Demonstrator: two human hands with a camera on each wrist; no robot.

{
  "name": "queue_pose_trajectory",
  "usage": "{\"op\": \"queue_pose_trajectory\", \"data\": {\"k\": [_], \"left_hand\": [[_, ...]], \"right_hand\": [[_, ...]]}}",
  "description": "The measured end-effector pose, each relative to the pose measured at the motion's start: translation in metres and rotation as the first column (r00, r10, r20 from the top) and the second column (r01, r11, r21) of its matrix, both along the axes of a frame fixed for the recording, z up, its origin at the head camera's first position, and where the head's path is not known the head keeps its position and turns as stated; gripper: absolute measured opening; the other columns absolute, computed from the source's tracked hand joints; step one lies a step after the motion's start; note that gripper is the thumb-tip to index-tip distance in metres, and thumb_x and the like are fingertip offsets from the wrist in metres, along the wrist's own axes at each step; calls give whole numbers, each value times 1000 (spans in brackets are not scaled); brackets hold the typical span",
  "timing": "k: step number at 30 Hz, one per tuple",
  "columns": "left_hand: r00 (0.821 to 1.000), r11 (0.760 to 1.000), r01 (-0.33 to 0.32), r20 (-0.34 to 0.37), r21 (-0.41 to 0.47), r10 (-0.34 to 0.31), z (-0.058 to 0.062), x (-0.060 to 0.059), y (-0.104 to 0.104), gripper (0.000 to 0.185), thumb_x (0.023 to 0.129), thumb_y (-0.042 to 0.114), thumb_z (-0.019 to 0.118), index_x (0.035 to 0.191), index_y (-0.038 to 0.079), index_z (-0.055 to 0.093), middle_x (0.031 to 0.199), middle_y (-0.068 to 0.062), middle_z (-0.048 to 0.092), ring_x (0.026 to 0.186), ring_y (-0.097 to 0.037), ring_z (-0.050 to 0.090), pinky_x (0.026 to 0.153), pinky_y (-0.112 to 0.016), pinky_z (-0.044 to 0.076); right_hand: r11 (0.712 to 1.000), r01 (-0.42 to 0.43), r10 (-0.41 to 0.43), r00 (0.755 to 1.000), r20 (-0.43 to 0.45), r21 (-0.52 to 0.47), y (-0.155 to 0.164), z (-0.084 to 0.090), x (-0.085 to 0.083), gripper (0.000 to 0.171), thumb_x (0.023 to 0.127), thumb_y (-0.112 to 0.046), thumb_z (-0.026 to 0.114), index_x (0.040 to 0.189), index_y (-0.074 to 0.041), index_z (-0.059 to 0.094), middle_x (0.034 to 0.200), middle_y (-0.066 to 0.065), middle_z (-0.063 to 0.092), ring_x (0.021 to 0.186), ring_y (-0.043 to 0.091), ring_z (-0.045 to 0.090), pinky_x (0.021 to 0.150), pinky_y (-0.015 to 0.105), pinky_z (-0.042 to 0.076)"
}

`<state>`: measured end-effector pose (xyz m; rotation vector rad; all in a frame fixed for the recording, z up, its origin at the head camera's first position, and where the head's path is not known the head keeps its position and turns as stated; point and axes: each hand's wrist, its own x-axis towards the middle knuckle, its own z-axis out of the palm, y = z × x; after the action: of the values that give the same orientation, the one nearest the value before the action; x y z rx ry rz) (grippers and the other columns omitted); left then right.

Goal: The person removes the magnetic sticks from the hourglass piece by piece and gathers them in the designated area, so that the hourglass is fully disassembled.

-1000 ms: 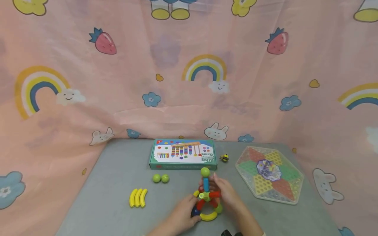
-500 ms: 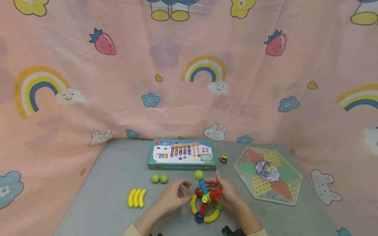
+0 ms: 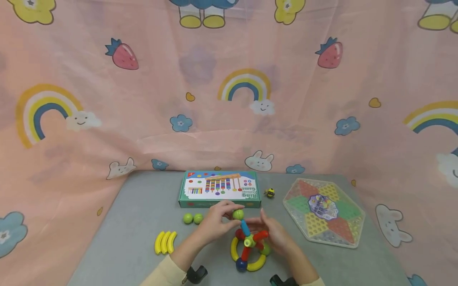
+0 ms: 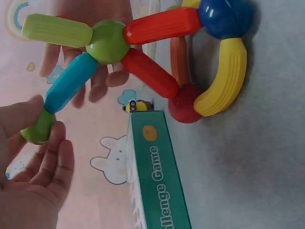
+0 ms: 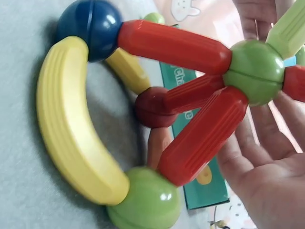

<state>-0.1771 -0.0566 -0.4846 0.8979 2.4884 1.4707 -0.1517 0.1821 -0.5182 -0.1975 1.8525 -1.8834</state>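
R hand [image 5: 269, 186], fingers extended & palm showing, is just beside the green hub ball [image 5: 253, 71] of a stick toy [image 5: 205, 136] (contact unclear); L hand [image 5: 257, 16] only partly in view up top. From hub, red sticks [image 5: 174, 45] run to a blue ball [image 5: 90, 28], a dark red ball [image 5: 155, 109] & a btm green ball [image 5: 145, 200], w/ a yellow curved stick [image 5: 71, 124] btwn blue & btm green. Pale green stick [image 5: 289, 31] angles up, sm. green end ball [image 5: 300, 55] peeks in at R edge; teal box [image 5: 209, 194] w/ partial lettering behind, grey table [image 5: 19, 143] at L.

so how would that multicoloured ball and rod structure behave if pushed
The multicoloured ball and rod structure probably resists tipping, given its ring-shaped base on the gray table. Its ridged red rods look stiff, but might pivot or detach where separate pieces meet.
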Motion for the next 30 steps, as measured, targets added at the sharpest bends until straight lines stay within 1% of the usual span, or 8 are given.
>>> {"op": "queue_pose_trajectory", "data": {"k": [5, 8, 13, 15, 18, 23, 26, 30], "left_hand": [[999, 997, -53, -5, 63, 54, -6, 4, 3, 33, 91, 19, 77, 123, 19, 70, 115, 3, 66, 92, -7, 65, 86, -29, 58], [990, 985, -100, 108, 139, 86, -11, 6, 5, 33, 91, 23, 77, 123, 17, 69, 119, -3, 67, 94, -12, 69, 82, -27, 59], [910, 937, -209, 405, 281, 82, -16, 6, 4, 39, 93, 26, 74, 127, 10, 66, 123, -12, 64, 94, -20, 74, 83, -30, 59], [886, 925, -232, 457, 302, 73, -16, 5, 3, 41, 94, 26, 73, 129, 7, 65, 123, -13, 64, 94, -23, 75, 86, -33, 59], [874, 921, -248, 480, 301, 78, -17, 4, 2, 43, 94, 28, 73, 131, 7, 64, 121, -12, 65, 96, -25, 74, 89, -35, 59], [905, 930, -279, 391, 240, 170, -18, 0, -8, 47, 93, 32, 74, 133, 9, 63, 122, -6, 68, 105, -20, 67, 91, -31, 56], [930, 934, -312, 260, 176, 261, -21, -6, -23, 46, 90, 25, 77, 130, 7, 64, 119, -5, 69, 105, -19, 63, 91, -35, 55], [930, 931, -364, 72, 39, 361, -31, -16, -45, 38, 86, 16, 80, 121, 10, 67, 111, 2, 69, 101, -16, 62, 91, -38, 55]], "right_hand": [[1000, -12, 12, 1000, 3, -28, 3, -3, 2, 87, 102, -68, 18, 136, -1, 60, 131, 11, 68, 113, 21, 65, 97, 35, 49], [999, -10, 11, 1000, 20, -50, 4, -4, 3, 87, 101, -69, 20, 136, -2, 61, 131, 11, 68, 114, 19, 65, 98, 34, 49], [998, 9, -7, 999, 37, -56, 5, -6, 5, 86, 100, -71, 23, 135, -2, 62, 131, 10, 68, 117, 19, 64, 102, 33, 49], [998, 12, -10, 999, 35, -54, 5, -6, 5, 86, 100, -71, 24, 136, -2, 61, 132, 11, 67, 118, 19, 63, 104, 33, 48], [999, 20, -18, 999, 26, -43, 5, -7, 6, 86, 101, -69, 22, 137, 0, 60, 133, 12, 66, 118, 20, 62, 105, 35, 47], [998, 59, -60, 998, 18, 13, 4, -6, 8, 86, 101, -70, 23, 133, -1, 62, 130, 12, 67, 117, 19, 62, 107, 40, 45], [997, 74, -74, 997, 13, 40, 2, -5, 8, 85, 99, -72, 27, 130, -2, 64, 129, 12, 67, 117, 20, 62, 109, 43, 44], [996, 77, -77, 997, 7, 46, 1, -5, 8, 86, 98, -73, 29, 130, -2, 64, 129, 13, 67, 117, 22, 61, 109, 43, 45]]}}
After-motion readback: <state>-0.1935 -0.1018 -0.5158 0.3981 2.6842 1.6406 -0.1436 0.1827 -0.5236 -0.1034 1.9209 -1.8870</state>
